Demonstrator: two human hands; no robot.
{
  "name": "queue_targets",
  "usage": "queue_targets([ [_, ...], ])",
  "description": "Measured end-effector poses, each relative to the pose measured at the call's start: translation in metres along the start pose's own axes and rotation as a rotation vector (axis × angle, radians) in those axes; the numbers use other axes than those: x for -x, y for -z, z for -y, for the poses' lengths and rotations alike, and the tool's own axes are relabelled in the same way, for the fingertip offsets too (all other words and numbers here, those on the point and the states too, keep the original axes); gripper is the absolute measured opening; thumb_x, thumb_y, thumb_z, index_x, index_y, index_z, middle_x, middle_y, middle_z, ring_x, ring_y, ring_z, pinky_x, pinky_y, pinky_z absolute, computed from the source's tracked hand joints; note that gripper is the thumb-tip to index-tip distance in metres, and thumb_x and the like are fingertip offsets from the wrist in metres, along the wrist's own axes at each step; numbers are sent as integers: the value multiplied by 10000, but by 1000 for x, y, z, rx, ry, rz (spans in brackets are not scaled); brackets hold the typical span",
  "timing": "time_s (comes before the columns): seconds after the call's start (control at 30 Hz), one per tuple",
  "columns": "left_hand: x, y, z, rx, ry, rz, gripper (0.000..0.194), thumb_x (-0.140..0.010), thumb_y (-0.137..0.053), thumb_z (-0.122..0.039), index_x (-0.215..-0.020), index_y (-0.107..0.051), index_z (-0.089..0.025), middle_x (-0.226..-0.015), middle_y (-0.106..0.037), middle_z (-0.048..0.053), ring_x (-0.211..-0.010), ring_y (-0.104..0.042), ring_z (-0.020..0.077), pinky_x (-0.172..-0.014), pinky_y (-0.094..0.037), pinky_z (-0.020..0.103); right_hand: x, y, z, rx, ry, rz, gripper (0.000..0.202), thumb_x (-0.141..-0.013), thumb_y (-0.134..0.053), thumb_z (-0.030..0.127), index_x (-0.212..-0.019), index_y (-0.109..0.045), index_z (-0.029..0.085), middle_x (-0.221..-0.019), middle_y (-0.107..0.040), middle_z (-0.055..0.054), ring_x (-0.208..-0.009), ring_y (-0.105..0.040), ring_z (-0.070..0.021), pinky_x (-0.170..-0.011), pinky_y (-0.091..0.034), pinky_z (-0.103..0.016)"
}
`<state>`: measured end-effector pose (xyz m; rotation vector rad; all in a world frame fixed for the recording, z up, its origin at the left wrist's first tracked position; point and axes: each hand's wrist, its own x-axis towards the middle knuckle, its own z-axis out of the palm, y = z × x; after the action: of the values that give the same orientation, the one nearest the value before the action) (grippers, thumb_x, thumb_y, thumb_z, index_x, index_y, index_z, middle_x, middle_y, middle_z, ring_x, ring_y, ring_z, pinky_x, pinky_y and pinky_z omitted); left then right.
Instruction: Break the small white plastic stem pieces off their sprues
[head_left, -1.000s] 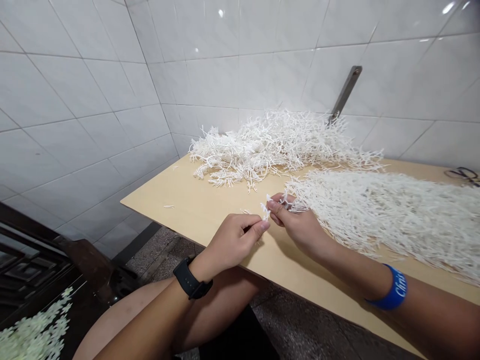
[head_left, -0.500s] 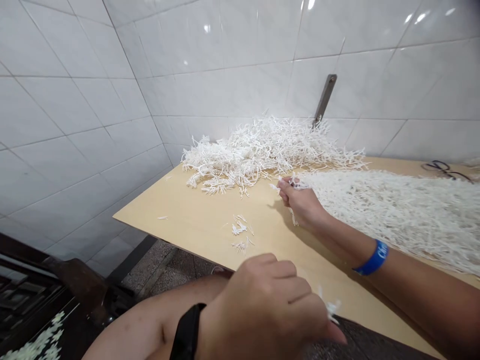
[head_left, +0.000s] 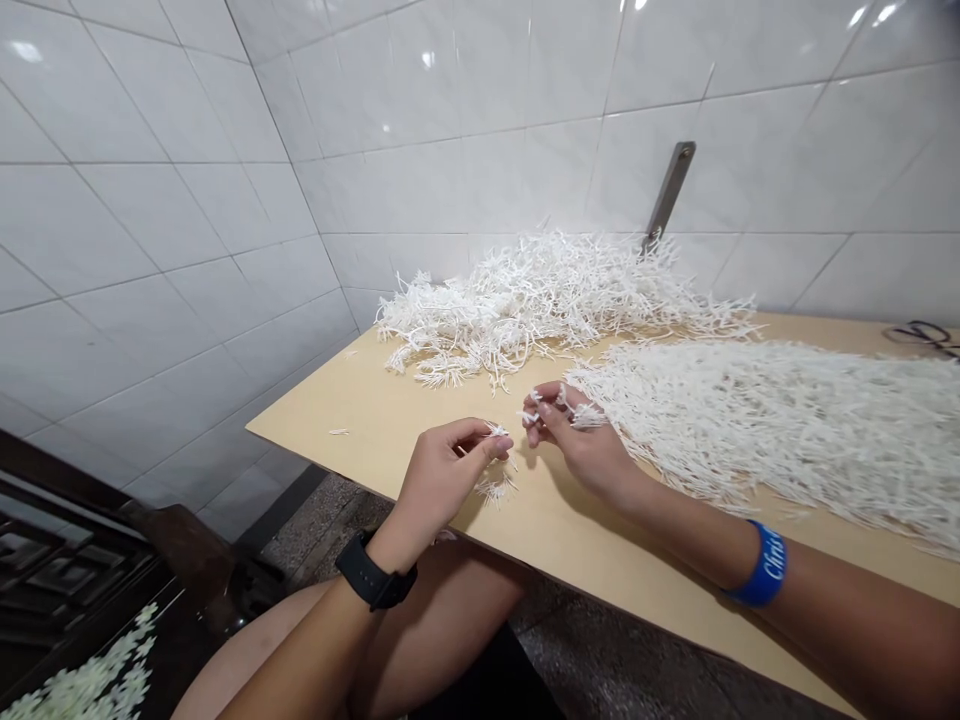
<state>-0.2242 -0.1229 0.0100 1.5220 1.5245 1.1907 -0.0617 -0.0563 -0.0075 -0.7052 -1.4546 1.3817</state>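
The left hand [head_left: 445, 467] pinches thin white bits [head_left: 498, 430] over the desk [head_left: 300, 432]. The right hand [head_left: 592, 452], fingers curled, holds more white pieces [head_left: 588, 415] beside a flat white pile [head_left: 787, 425] on the desk.

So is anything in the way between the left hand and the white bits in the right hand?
Nothing that I can see. The left hand, pinching thin white strands, faces the white bits poking from the right hand, with just an open gap above the table.
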Motion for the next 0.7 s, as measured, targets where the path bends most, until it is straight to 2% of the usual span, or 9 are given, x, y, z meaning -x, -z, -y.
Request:
queue_targets([
  [0.1, 0, 1, 4, 8, -5, 9, 267, -777, -667, -394, -695, -693, -141, -670, -674, 16, -627, -559, 135, -587, -413, 224, 5, -4, 6, 66, -66, 90, 186, -817, -564, 350, -936, -564, 206, -598, -452, 61, -492, -426, -101, -486, -371, -257],
  [0.2, -1, 2, 7, -8, -19, 37, 322, -807, -634, -425, -658, -685, -144, -642, -672, 13, -618, -567, 135, -604, -421, 229, 8, -4, 10, 144, -117, 130, 143, -813, -520, 303, -835, -597, 185, -551, -376, 66, -473, -351, -93, -464, -303, -251],
  [0.4, -1, 1, 10, -4, -47, 93, 365, -839, -596, -436, -639, -678, -143, -634, -674, 8, -623, -567, 131, -616, -412, 227, 6, -5, 12, 177, -165, 195, 286, -806, -611, 452, -866, -600, 172, -604, -470, 50, -485, -370, -82, -451, -277, -242],
  [0.53, -1, 2, 12, -53, -75, 130, 371, -856, -575, -442, -657, -678, -146, -654, -678, 6, -635, -558, 127, -626, -406, 227, 3, -5, 12, 139, -244, 182, 369, -758, -655, 519, -862, -593, 171, -554, -437, 68, -475, -369, -81, -456, -297, -238],
  [0.63, -1, 4, 14, -128, -86, 122, 333, -856, -577, -444, -745, -696, -153, -702, -684, 13, -657, -560, 134, -623, -413, 235, 2, -4, 15, 114, -295, 241, 399, -726, -678, 549, -790, -573, 170, -544, -429, 70, -476, -369, -79, -459, -303, -236],
  [0.7, -1, 4, 15, -167, -119, 65, 276, -823, -632, -413, -948, -699, -176, -883, -710, 30, -731, -580, 146, -642, -435, 240, 3, -5, 17, 111, -279, 277, 402, -716, -695, 544, -763, -559, 169, -565, -437, 66, -482, -369, -74, -458, -293, -231],
])
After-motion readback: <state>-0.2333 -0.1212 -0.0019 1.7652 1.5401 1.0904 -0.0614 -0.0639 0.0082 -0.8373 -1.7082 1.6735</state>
